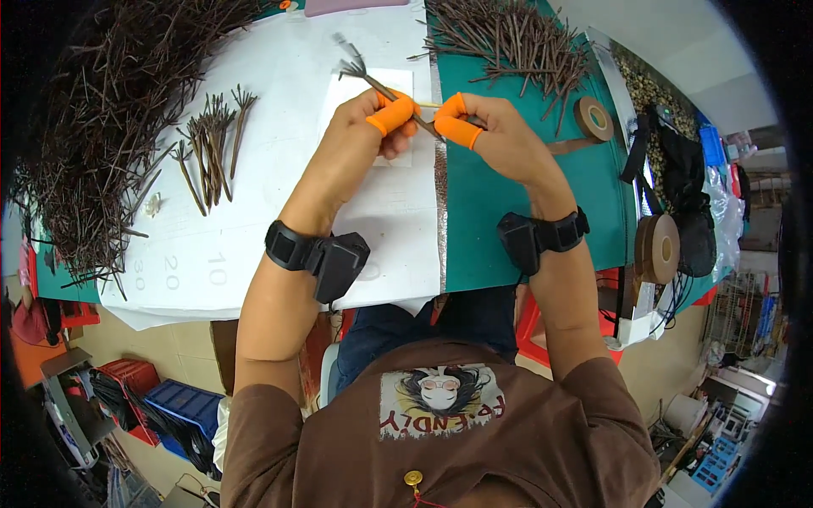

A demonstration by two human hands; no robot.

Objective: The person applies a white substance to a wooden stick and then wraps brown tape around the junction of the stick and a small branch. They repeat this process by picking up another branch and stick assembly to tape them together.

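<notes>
"How is the dark stem (381,88) being held?"
"The left hand (364,127) is pinching it, probably for steadiness. The right hand (501,140) is curling by its lower end; I can't tell what it's pinching."
"The tape roll (594,118)?"
"It's sitting right of that hand, seemingly for reach; branched stems (212,146) are lying left of the other."

Rough woody stem (379,87), matt paper table cover (279,102)

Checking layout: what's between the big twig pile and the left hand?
Head view: a small bunch of branched twigs on a white sheet.
</notes>
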